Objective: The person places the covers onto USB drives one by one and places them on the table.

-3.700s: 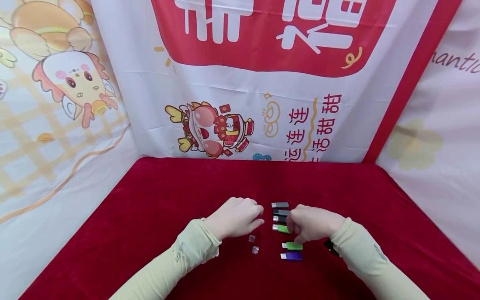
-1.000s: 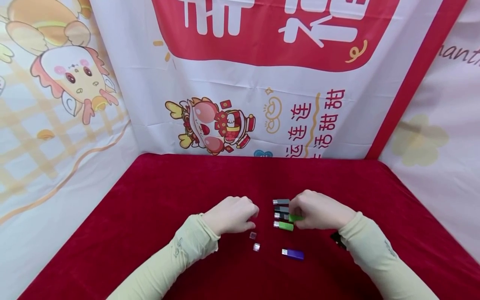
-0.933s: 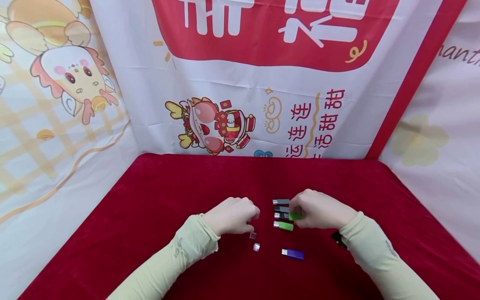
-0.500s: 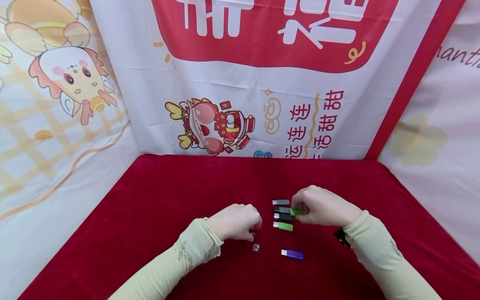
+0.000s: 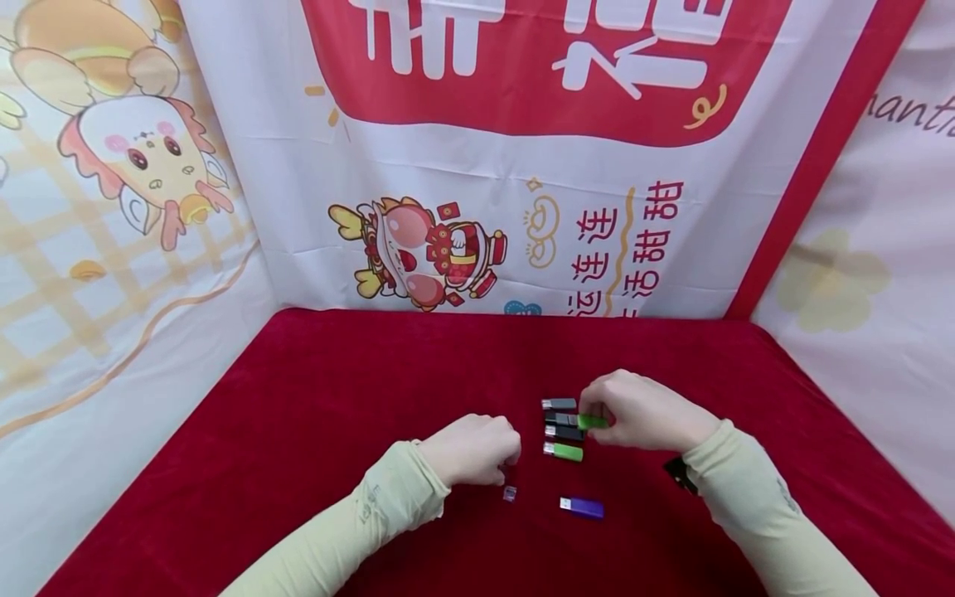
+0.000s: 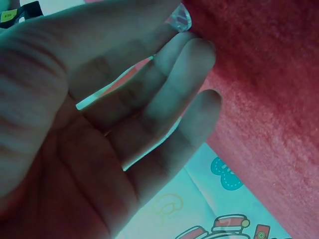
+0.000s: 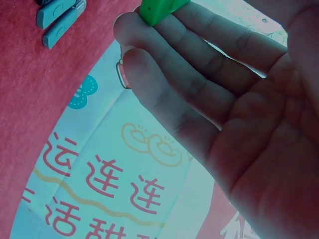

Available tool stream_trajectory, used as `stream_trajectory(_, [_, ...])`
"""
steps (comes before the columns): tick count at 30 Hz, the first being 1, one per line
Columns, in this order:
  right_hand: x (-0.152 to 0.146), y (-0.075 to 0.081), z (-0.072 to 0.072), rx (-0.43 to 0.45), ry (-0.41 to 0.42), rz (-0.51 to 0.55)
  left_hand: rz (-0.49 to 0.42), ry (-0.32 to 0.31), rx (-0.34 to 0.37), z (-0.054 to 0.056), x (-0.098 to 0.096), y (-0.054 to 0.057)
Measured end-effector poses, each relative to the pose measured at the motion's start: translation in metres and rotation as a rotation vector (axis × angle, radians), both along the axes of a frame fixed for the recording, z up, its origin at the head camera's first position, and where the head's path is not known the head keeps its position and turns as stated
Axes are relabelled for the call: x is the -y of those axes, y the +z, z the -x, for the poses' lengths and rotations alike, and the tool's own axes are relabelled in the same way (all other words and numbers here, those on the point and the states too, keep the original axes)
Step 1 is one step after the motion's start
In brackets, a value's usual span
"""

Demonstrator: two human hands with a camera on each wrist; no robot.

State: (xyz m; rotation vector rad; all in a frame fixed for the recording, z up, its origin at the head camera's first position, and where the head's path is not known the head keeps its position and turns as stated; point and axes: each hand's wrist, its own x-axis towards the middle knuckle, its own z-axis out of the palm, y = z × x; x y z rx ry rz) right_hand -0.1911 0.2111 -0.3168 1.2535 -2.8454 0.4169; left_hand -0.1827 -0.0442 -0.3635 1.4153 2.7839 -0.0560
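Note:
My left hand (image 5: pixel 473 449) pinches a small clear cap (image 6: pixel 181 19) between thumb and fingertip, close over the red cloth. A second clear cap (image 5: pixel 510 494) lies just below those fingertips. To the right, my right hand (image 5: pixel 642 408) pinches a green USB stick (image 5: pixel 593 422) by its end; its green body (image 7: pixel 160 9) also shows at the top of the right wrist view. The held stick overlaps the row of USB sticks in the head view: a grey one (image 5: pixel 561 404), dark ones including a black one (image 5: pixel 567 433), and another green one (image 5: pixel 565 452).
A purple USB stick (image 5: pixel 585 507) with bare metal plug lies nearer the front. Red cloth (image 5: pixel 358 365) covers the table, enclosed by printed white curtains (image 5: pixel 298 166) at the back and sides. A black object (image 5: pixel 681 474) shows beside the right sleeve.
The right hand has lifted the green USB stick from above the purple one and carried it up to the row. The left hand has come down and taken one clear cap.

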Motion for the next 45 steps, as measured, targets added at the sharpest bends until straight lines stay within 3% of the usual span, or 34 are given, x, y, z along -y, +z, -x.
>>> stream_trajectory(13, [0.002,-0.004,0.001,0.003,0.006,-0.001,0.014,-0.053,-0.086,-0.001,-0.005,-0.006])
stream_trajectory(22, [0.004,-0.006,0.0,0.013,0.004,0.008,-0.033,-0.084,-0.061,-0.001,-0.004,-0.007])
stream_trajectory(27, [0.004,-0.006,0.0,0.006,0.004,0.004,-0.076,-0.102,-0.022,0.003,-0.001,0.001])
stream_trajectory(34, [0.002,-0.004,0.001,-0.008,0.006,-0.009,-0.119,-0.079,-0.064,0.008,0.004,0.016])
stream_trajectory(40, [0.001,-0.003,0.002,-0.008,0.0,-0.002,-0.182,-0.056,-0.012,0.01,0.006,0.021])
stream_trajectory(45, [0.001,-0.004,0.001,-0.005,0.004,0.006,-0.235,-0.093,-0.085,0.007,0.009,0.025])
